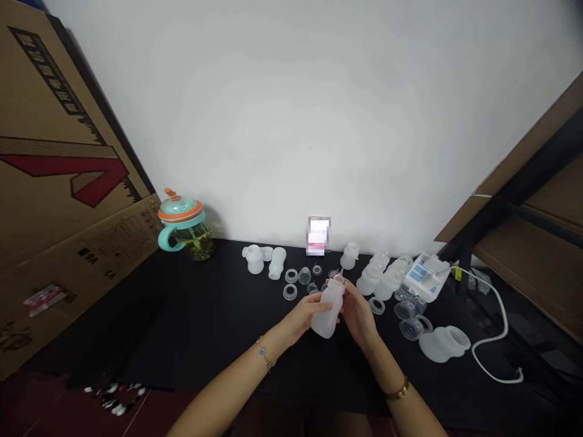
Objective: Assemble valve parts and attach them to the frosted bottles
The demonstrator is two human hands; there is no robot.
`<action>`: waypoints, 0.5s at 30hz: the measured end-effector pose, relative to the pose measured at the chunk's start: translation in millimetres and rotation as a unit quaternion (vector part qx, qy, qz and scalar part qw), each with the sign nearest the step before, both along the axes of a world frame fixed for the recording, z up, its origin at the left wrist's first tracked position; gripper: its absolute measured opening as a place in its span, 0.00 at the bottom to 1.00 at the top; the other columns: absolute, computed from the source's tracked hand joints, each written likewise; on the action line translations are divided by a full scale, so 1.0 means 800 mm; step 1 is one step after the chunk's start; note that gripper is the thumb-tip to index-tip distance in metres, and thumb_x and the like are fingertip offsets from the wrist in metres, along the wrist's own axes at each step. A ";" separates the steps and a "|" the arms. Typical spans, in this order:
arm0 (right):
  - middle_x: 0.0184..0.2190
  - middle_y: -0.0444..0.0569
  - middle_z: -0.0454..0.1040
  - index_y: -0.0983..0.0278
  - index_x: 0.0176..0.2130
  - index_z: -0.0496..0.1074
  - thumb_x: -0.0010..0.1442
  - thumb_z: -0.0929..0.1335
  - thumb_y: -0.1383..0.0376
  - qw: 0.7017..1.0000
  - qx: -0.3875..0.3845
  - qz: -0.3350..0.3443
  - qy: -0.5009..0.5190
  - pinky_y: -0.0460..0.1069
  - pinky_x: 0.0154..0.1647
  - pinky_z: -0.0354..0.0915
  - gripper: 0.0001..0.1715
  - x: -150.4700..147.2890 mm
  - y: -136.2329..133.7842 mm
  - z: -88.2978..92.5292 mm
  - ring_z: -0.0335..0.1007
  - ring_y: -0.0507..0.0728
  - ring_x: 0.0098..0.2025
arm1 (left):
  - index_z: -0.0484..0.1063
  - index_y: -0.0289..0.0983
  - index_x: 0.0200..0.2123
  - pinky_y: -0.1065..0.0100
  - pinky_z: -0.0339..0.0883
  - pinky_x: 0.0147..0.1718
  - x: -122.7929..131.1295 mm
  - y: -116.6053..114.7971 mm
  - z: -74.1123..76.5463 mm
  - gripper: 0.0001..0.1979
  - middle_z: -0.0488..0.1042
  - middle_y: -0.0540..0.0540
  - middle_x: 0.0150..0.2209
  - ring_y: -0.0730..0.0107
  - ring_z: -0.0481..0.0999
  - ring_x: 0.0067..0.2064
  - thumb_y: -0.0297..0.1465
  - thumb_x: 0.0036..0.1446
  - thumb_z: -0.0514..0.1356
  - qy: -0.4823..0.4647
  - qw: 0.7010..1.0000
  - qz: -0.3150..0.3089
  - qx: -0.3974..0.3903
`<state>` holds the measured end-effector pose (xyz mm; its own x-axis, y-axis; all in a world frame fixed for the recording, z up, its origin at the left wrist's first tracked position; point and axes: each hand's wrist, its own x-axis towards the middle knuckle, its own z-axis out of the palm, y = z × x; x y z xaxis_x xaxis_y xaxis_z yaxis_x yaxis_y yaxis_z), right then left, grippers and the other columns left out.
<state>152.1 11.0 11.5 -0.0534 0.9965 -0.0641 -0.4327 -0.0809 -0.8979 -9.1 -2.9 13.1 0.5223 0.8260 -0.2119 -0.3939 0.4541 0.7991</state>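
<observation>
Above the front part of the black table, a frosted white bottle [326, 317] is held tilted, its neck pointing up and a little right. My left hand [306, 315] is wrapped around the bottle's body from the left. At the neck, the fingers of my right hand [357, 311] are closed on the rim, where a clear pointed nipple [339, 276] stands up. Just behind my hands lie clear rings [290, 292], a small clear cup [305, 275] and a disc with a pointed centre [317, 269].
At the back left stands a teal-lidded jug [186, 227]. White bottles [255, 260] and a phone-like screen [318, 235] are near the wall. Rightward are more bottles [370, 278], a white device [427, 276] with a cable [504, 309], clear cups [411, 328] and a wide bottle [443, 345]. A cardboard box [59, 182] borders the left.
</observation>
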 end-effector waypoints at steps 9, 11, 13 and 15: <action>0.44 0.49 0.80 0.57 0.45 0.80 0.56 0.74 0.49 1.000 -0.002 0.024 0.010 0.54 0.41 0.66 0.21 0.002 0.001 -0.004 0.73 0.64 0.45 | 0.78 0.33 0.49 0.60 0.70 0.46 0.000 -0.002 0.007 0.25 0.81 0.38 0.44 0.58 0.81 0.40 0.35 0.46 0.73 0.005 1.000 0.010 0.005; 0.44 0.49 0.80 0.57 0.45 0.80 0.55 0.74 0.49 1.000 0.000 0.024 0.010 0.54 0.42 0.66 0.21 0.002 0.001 -0.003 0.73 0.63 0.45 | 0.78 0.34 0.48 0.60 0.70 0.46 0.000 -0.002 0.009 0.25 0.81 0.39 0.44 0.58 0.81 0.40 0.35 0.46 0.73 0.013 1.000 0.012 0.006; 0.44 0.49 0.80 0.57 0.45 0.80 0.55 0.75 0.50 1.000 0.002 0.021 0.011 0.55 0.43 0.67 0.21 0.002 0.001 -0.003 0.72 0.63 0.45 | 0.78 0.34 0.48 0.60 0.69 0.46 0.000 -0.002 0.009 0.26 0.81 0.39 0.44 0.58 0.81 0.40 0.35 0.45 0.74 0.019 1.000 0.016 0.005; 0.44 0.49 0.80 0.57 0.44 0.81 0.54 0.75 0.49 1.000 0.002 0.018 0.012 0.55 0.43 0.67 0.21 0.002 0.001 -0.002 0.72 0.63 0.45 | 0.78 0.34 0.48 0.61 0.69 0.45 0.000 -0.002 0.009 0.26 0.82 0.39 0.44 0.58 0.81 0.40 0.35 0.45 0.74 0.020 1.000 0.019 0.007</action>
